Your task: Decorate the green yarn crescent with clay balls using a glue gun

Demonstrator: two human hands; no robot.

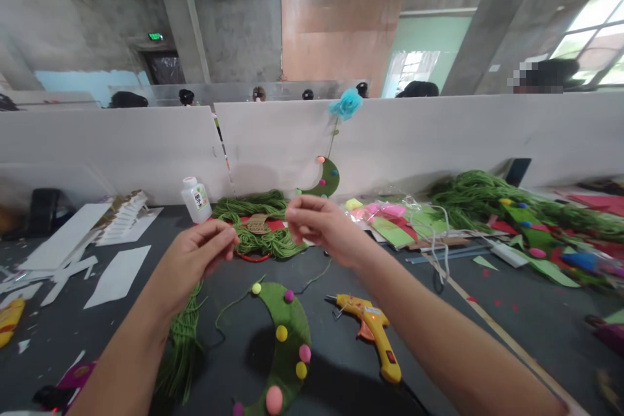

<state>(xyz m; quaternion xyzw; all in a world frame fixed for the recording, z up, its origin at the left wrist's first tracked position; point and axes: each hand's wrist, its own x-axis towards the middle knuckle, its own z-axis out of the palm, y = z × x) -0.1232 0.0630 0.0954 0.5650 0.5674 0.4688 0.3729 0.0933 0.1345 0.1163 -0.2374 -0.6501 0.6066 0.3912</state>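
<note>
My left hand [202, 248] is raised over the table, its thumb and fingers pinched together. Level with it, a short gap away, my right hand [324, 226] also has its fingertips closed. Whatever either pinch holds is too fine to make out. Below them lies a green felt crescent moon [292, 312] dotted with coloured pom-poms, its lower end at the picture's bottom edge. A thin green string [231, 304] trails from its top tip on the left, and another strand shows to its right. A yellow hot glue gun [373, 325] rests beside the crescent, under my right forearm.
Green yarn bundles [182, 351] lie by my left forearm and along the back. A white bottle [196, 200] stands at the back left, near white paper pieces [117, 276]. A second crescent [330, 177] with a blue flower [346, 104] leans against the white partition [273, 136].
</note>
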